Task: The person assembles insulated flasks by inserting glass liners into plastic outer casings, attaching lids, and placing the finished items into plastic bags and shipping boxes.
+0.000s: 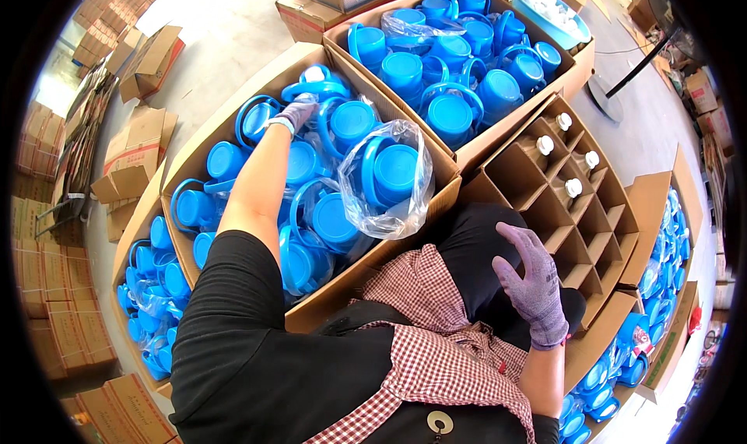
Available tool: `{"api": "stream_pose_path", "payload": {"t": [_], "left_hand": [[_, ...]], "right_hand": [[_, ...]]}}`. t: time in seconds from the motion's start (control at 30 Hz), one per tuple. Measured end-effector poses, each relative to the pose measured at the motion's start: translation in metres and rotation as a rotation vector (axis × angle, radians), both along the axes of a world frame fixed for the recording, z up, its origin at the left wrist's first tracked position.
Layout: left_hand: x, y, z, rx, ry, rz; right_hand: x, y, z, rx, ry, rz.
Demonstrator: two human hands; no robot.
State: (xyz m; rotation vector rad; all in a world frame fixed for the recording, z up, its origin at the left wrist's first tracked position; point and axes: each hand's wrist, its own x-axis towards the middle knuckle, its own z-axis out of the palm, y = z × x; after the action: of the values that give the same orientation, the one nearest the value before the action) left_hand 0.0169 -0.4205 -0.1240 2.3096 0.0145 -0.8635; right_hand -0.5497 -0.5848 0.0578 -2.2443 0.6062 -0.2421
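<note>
My left hand (296,115), in a light purple glove, reaches deep into an open cardboard box (183,152) of blue plastic cups with loop handles. Its fingers are closed at the edge of one blue cup (320,87) lying on its side, with a white spot showing at its top; the fingertips are partly hidden. Clear plastic bags wrap some cups, and one bag (405,210) bulges over the near right side. Above my lap, beside a divided carton (545,210), my right hand (533,284) is raised in a matching glove, fingers apart and holding nothing.
White-capped bottles (545,145) stand in several of the divided carton's far cells. Behind is another box (467,152) of blue cups, with a light-blue basin (572,28) of white pieces. More boxes of blue parts flank me at left and right. A fan stand (607,101) rises far right.
</note>
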Motion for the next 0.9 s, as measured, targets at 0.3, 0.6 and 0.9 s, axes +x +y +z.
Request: {"api": "stream_pose_path", "payload": {"t": [0.3, 0.6, 0.9], "left_hand": [[-0.062, 0.098, 0.072, 0.09, -0.393, -0.808], [-0.099, 0.106, 0.056, 0.237, -0.381, -0.596], [-0.092, 0.056, 0.145, 0.52, -0.384, -0.622]], "right_hand": [[-0.024, -0.013, -0.028, 0.047, -0.082, 0.01], [-0.016, -0.023, -0.041, 0.132, -0.112, -0.103], [-0.022, -0.025, -0.044, 0.103, -0.09, -0.12]]}}
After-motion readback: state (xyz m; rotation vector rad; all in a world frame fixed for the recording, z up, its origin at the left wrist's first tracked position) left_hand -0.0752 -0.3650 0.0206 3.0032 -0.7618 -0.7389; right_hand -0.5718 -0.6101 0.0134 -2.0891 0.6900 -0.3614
